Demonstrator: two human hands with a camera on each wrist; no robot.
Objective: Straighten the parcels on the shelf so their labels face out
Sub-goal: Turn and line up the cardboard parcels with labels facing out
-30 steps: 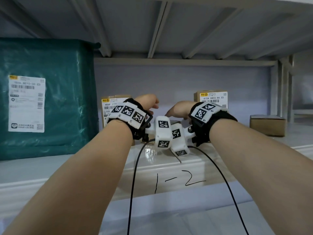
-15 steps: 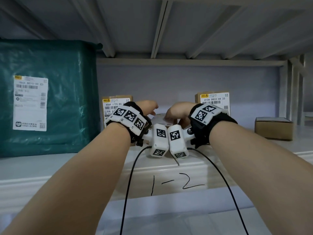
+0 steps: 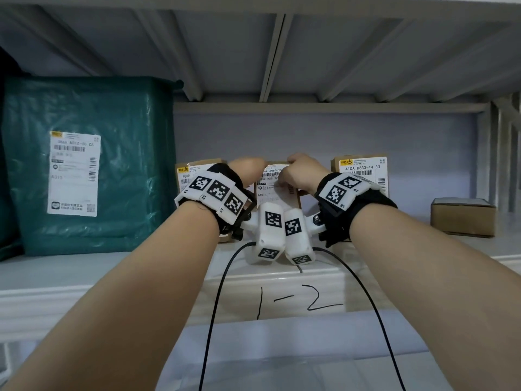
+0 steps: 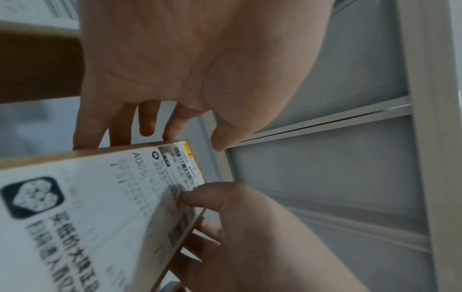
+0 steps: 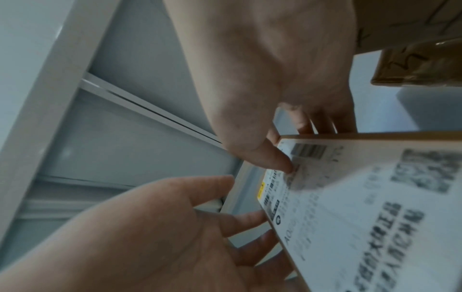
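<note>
Fingers (image 4: 117,126) of the left hand (image 3: 248,172) reach straight past the far edge of a small cardboard parcel (image 3: 277,190), their tips hidden behind it, while the thumb hangs free of the box near its top corner. On the other side, the right hand (image 3: 298,173) pinches the same parcel: its thumb (image 5: 270,156) presses flat on the white label (image 5: 362,207) near the barcode, and the other fingers curl round behind the edge. So the parcel stands between the two hands, label turned toward the person, on the white shelf (image 3: 141,266) just behind the wrist cameras.

From the head view, only the backs of both hands and a strip of the label show, with the knuckles covering the box's upper corners. Both wrist views show the grip from below: the left hand's straight fingers against the box, and the right thumb's contact with the label, whose print is blurred.

Flanking the held parcel stand two more cardboard boxes, a left box (image 3: 197,176) partly hidden by the left wrist and a right box (image 3: 361,170) with its label facing out. Farther left stands a large green bagged parcel (image 3: 93,165), label outward. Well to the right sits a plain brown box (image 3: 462,218), no label visible. Handwritten "1-2" (image 3: 298,301) marks the shelf's front lip.
</note>
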